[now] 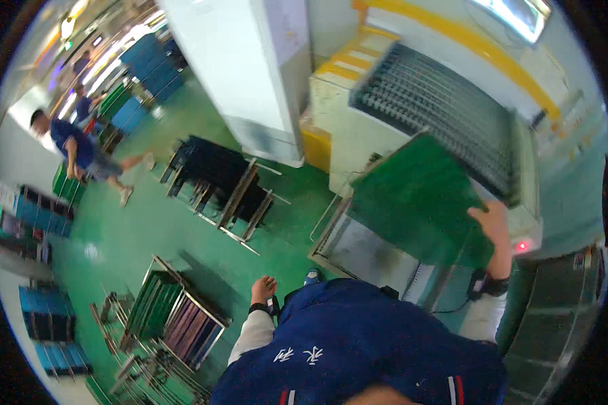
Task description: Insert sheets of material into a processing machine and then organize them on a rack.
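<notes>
A large flat green panel (415, 196) lies tilted over the outfeed of a roller machine. At its right edge my right hand (493, 226) grips it, thumb on the upper face and the other fingers mostly hidden. Under the panel, a metal-framed table (368, 246) with a pale top shows in part. My left hand (263, 289) hangs low at my left side, away from the panel. Its fingers are loosely bent and a little apart, with no object visible in them.
The roller machine (439, 111) stands against the wall, beside a white pillar (240, 74). Dark panels (213, 165) sit on a metal rack. Another rack (189, 324) holds green and brownish panels upright. A person (81, 148) walks at the far left, near blue stacks (152, 64).
</notes>
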The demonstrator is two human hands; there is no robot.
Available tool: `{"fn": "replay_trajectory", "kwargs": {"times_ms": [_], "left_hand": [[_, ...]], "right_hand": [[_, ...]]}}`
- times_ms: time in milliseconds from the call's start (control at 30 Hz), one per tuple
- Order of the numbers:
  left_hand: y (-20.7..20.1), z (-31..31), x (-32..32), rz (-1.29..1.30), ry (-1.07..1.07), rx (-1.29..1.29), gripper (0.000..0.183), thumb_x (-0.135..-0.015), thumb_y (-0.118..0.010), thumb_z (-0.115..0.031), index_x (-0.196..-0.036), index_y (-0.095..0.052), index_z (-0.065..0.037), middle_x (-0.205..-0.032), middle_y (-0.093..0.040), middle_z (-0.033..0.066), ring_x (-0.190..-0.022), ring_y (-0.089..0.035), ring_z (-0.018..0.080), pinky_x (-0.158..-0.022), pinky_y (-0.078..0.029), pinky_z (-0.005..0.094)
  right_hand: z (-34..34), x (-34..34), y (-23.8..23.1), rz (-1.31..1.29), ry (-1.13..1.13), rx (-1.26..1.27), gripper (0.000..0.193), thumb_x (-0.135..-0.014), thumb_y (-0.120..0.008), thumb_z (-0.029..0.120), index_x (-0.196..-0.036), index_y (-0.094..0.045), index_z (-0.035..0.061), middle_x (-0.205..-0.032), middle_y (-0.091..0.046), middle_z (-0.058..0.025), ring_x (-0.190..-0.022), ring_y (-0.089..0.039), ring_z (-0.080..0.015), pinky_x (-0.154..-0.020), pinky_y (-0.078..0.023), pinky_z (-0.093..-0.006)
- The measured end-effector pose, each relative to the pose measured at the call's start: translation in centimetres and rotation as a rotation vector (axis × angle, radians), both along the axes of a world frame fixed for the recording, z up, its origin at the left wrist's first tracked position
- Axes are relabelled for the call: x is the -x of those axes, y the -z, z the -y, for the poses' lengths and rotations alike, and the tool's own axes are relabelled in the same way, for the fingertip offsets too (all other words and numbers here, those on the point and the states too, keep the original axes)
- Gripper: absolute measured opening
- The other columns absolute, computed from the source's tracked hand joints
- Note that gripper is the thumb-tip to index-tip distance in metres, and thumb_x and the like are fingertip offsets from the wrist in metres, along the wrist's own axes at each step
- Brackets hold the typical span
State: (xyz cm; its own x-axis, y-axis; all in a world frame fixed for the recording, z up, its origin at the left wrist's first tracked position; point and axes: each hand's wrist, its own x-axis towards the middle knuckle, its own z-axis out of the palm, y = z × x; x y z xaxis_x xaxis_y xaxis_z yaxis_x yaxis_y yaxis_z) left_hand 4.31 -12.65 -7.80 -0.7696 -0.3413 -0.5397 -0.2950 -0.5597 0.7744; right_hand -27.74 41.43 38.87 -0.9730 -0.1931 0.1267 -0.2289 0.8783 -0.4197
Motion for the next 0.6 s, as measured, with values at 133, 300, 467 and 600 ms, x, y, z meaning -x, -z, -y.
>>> {"fn": "replay_trajectory", "kwargs": {"times_ms": [133,300,467,600], "left_hand": [[0.2,0.5,2.8,0.387,-0.289,-0.356,0.032,-0.087,-0.053,-0.019,-0.112,-0.048,0.001,-0.103,-0.058,0.0125,-0.085,-0.058,0.0285,-0.069,-0.051,0.0392],[2.2,1.4,3.1,0.319,-0.212,-0.412,0.029,-0.088,-0.053,-0.019,-0.109,-0.048,0.0,-0.101,-0.057,0.0105,-0.084,-0.057,0.0269,-0.068,-0.051,0.039],[1.2,1.0,3.5,0.239,-0.191,-0.432,0.027,-0.088,-0.052,-0.02,-0.108,-0.047,-0.002,-0.103,-0.055,0.0096,-0.084,-0.057,0.0264,-0.068,-0.05,0.0373],[0.3,-0.5,2.1,-0.067,-0.077,-0.573,0.02,-0.088,-0.05,-0.02,-0.1,-0.05,-0.004,-0.096,-0.055,0.0082,-0.082,-0.056,0.0252,-0.068,-0.048,0.035]], "right_hand": [[-5.7,0.2,-0.5,0.063,0.234,0.438,0.023,-0.076,-0.069,0.016,-0.092,-0.064,0.0003,-0.082,-0.064,-0.0025,-0.072,-0.058,-0.0136,-0.065,-0.046,-0.0295],[-8.3,1.1,1.9,-0.346,0.391,0.699,0.038,-0.079,-0.066,0.012,-0.115,-0.057,0.0083,-0.1,-0.062,-0.0106,-0.086,-0.059,-0.0207,-0.075,-0.048,-0.0285],[-12.4,5.5,8.3,0.184,0.076,1.461,0.047,-0.074,-0.06,-0.009,-0.119,-0.053,0.0017,-0.11,-0.059,-0.0099,-0.095,-0.057,-0.0187,-0.082,-0.047,-0.027],[-5.9,7.9,7.6,0.187,0.2,1.595,0.032,-0.078,-0.065,0.008,-0.108,-0.055,0.0064,-0.108,-0.058,-0.0086,-0.094,-0.056,-0.0239,-0.076,-0.047,-0.0324]]}}
